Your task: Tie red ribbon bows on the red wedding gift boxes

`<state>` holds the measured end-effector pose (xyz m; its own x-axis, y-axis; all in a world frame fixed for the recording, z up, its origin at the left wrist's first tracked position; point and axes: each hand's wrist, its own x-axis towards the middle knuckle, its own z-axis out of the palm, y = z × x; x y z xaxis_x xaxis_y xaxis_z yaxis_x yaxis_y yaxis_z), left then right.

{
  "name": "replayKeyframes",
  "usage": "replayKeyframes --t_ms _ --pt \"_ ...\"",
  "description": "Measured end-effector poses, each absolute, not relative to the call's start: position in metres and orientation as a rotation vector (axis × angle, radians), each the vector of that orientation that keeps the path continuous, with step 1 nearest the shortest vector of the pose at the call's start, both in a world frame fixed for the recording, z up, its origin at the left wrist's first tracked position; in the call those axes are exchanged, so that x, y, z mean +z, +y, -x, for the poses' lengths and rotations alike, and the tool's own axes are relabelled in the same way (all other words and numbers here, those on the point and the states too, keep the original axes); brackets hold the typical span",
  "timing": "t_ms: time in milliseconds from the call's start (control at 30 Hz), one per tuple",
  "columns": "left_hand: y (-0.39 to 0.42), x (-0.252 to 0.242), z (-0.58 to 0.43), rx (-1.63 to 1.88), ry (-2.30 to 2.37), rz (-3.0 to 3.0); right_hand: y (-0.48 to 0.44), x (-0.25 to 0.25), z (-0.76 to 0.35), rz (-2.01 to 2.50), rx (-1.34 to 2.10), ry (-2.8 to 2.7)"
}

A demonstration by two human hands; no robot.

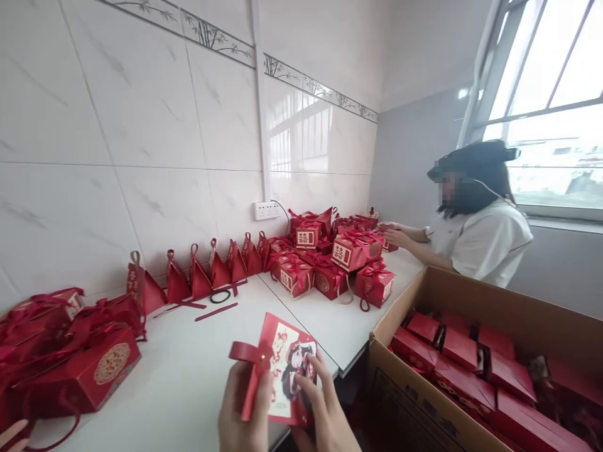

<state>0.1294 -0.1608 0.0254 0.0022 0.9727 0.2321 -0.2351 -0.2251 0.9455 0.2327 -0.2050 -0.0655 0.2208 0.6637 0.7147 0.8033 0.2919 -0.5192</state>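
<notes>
Near the table's front edge, both my hands hold a small red gift box [282, 405] with a cream panel and a cartoon figure printed on its front. My left hand [242, 408] is closed around the left side, its thumb along the edge by a red strap loop [242, 351] and a flower-shaped piece. My right hand [325, 405] grips the right side, fingers lying over the printed face. The underside of the box is hidden. Beyond it on the table lie a black ring [220, 296] and loose red strips [217, 312].
Triangular red boxes [178, 285] stand along the wall. Red ribboned boxes are piled at the back [330, 276] and left [89, 370]. A cardboard carton [405, 383] of red packages stands right. Another person [490, 232] works at the far end; someone's fingers [13, 434] show lower left.
</notes>
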Motion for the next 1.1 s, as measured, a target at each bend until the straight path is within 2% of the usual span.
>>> replayKeyframes --t_ms 200,333,400,533,600,967,1100 --pt "-0.187 0.025 -0.166 1.104 0.341 -1.593 -0.243 -0.054 -0.28 1.131 0.413 -1.042" --pt "-0.167 0.037 -0.173 1.249 0.539 -1.768 -0.273 -0.031 -0.297 0.925 0.819 -0.642" --pt "-0.161 0.041 -0.18 1.159 0.633 -1.687 -0.286 -0.02 -0.302 0.861 0.901 -0.492" --pt "-0.17 0.046 -0.197 0.669 0.511 -1.462 -0.307 -0.01 -0.311 0.849 0.923 -0.329" --pt "-0.183 0.047 -0.204 0.53 0.452 -1.353 -0.315 -0.011 -0.316 0.874 0.905 -0.326" --pt "-0.219 0.037 -0.233 0.626 0.464 -1.251 -0.345 -0.035 -0.339 0.921 0.748 -0.609" --pt "-0.237 0.042 -0.237 0.647 0.407 -1.341 -0.352 -0.031 -0.344 0.88 0.796 -0.467"
